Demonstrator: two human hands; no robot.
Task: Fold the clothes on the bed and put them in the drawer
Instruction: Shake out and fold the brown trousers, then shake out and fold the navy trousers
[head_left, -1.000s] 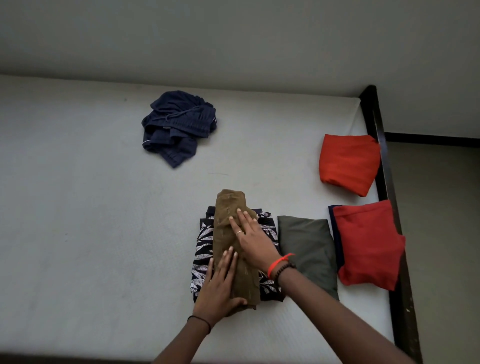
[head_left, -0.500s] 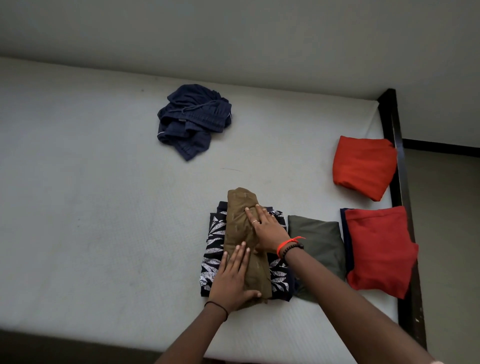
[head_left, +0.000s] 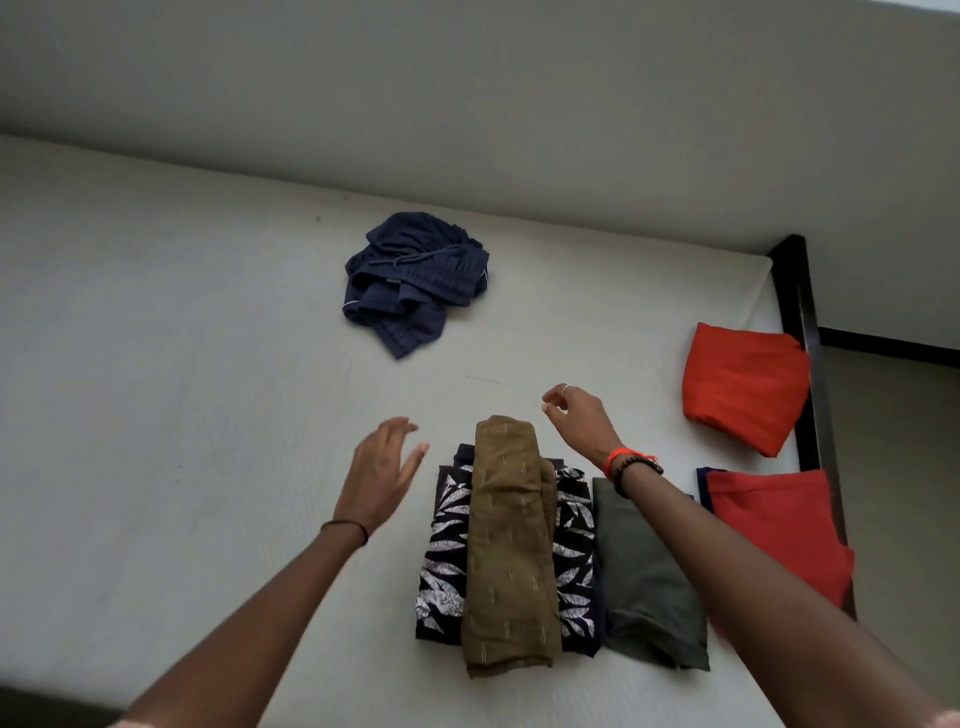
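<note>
Hands, left (head_left: 382, 475) and right (head_left: 579, 423), empty, fingers loose, above folded olive garment (head_left: 509, 551) (atop patterned one (head_left: 444, 561)).

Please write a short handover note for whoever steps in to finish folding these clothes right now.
Left hand and right hand: both open and empty, raised above the bed.
Done: olive-brown garment folded and lying on the folded leaf-print garment; folded grey-green garment beside them; two folded red garments, one farther along the bed's right edge, one nearer.
Left: the navy shorts lie crumpled, unfolded, farther up the bed. Fold them, then move everything to the drawer, which is not in view.
</note>
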